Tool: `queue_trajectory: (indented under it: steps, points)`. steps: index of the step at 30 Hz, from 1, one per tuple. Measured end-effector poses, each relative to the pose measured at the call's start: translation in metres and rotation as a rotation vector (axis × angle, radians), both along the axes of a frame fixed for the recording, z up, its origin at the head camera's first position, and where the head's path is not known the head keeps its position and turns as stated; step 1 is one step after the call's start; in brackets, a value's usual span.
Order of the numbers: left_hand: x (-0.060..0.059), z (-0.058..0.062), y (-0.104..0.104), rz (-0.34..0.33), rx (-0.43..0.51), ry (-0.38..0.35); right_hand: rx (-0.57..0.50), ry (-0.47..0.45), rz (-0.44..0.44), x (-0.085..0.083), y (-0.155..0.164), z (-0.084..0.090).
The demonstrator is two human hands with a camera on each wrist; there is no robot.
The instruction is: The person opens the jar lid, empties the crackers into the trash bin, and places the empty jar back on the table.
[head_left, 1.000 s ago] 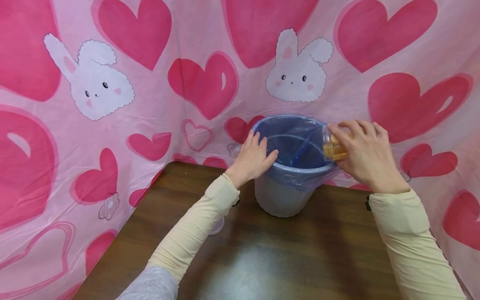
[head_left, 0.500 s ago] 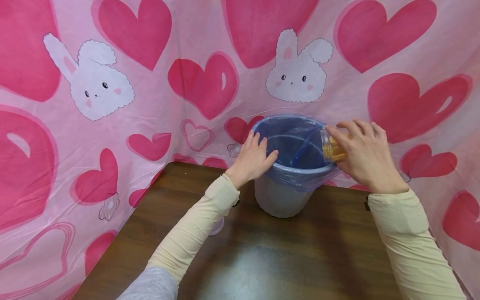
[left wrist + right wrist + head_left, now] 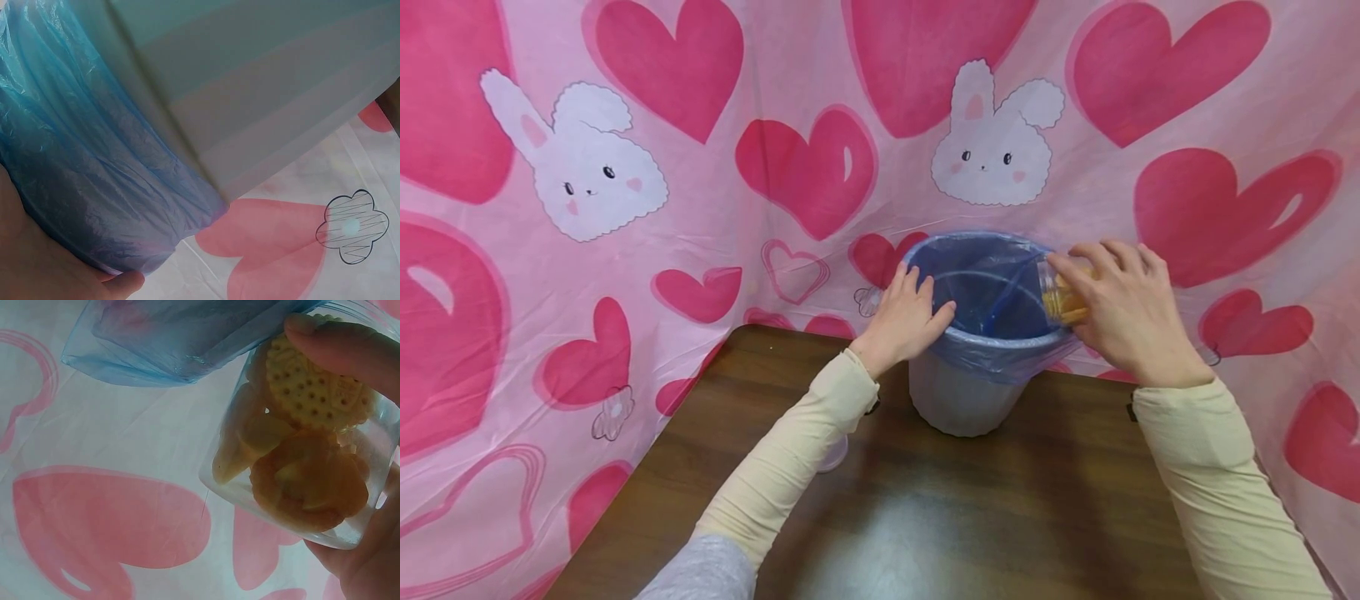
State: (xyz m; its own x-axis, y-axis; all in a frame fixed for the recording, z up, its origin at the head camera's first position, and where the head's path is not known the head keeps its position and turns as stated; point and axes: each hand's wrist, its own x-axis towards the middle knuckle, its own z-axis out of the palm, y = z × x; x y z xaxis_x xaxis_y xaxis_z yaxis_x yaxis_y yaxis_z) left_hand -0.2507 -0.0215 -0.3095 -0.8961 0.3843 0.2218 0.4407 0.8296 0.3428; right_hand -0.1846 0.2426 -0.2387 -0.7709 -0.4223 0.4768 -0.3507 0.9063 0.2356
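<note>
A light grey bin (image 3: pixel 966 400) lined with a blue plastic bag (image 3: pixel 992 354) stands on the table. My left hand (image 3: pixel 901 321) rests on the bin's left rim with fingers spread; in the left wrist view, a fingertip (image 3: pixel 128 284) shows beside the bag's lower edge. My right hand (image 3: pixel 1127 312) grips a clear jar (image 3: pixel 1065 292) at the bin's right rim, tilted on its side with its mouth toward the bin. Through the jar wall in the right wrist view I see a round biscuit (image 3: pixel 319 394) dotted with holes and other golden-brown pieces.
A small pale round lid-like disc (image 3: pixel 835 454) lies on the dark wooden table (image 3: pixel 940 517), partly hidden by my left forearm. Behind the bin hangs a pink cloth (image 3: pixel 820 50) with hearts and rabbits, close to the table's back and left edges.
My right hand and the jar have shifted slightly to the left over the bin's rim. The left hand and the bin stay in place.
</note>
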Motion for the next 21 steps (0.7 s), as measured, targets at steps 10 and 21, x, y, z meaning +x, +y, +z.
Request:
queue_trajectory:
  steps: [10,21]
  points:
    - [-0.0009,-0.0005,0.0,-0.006,0.005,0.003,0.014,0.002,-0.003,-0.0008,-0.0009,-0.0003]
    - [-0.0009,-0.0006,-0.0004,-0.007,0.005,0.0,0.016,0.035,0.026,-0.0014,-0.0013,-0.0021]
